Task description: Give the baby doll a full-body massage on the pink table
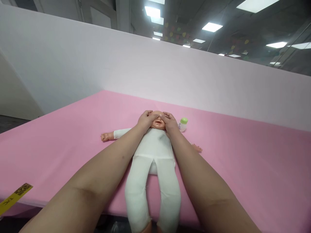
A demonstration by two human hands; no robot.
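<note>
A baby doll (154,142) in a white cloth suit lies on its back on the pink-covered table, its head at the far end and its legs toward me. My left hand (146,120) cups the left side of the doll's head, with the thumb laid across the face. On the other side my right hand (169,121) holds the head the same way. Both thumbs meet near the nose and cover the eyes; the mouth shows below them. The doll's arms stretch out sideways, one partly hidden behind my right forearm.
Just right of my right hand stands a small baby bottle (183,124) with a green cap. A pink sheet (233,161) covers the table. A white partition (155,71) rises behind it. At the lower left is a yellow tag strip (14,199) with a printed code.
</note>
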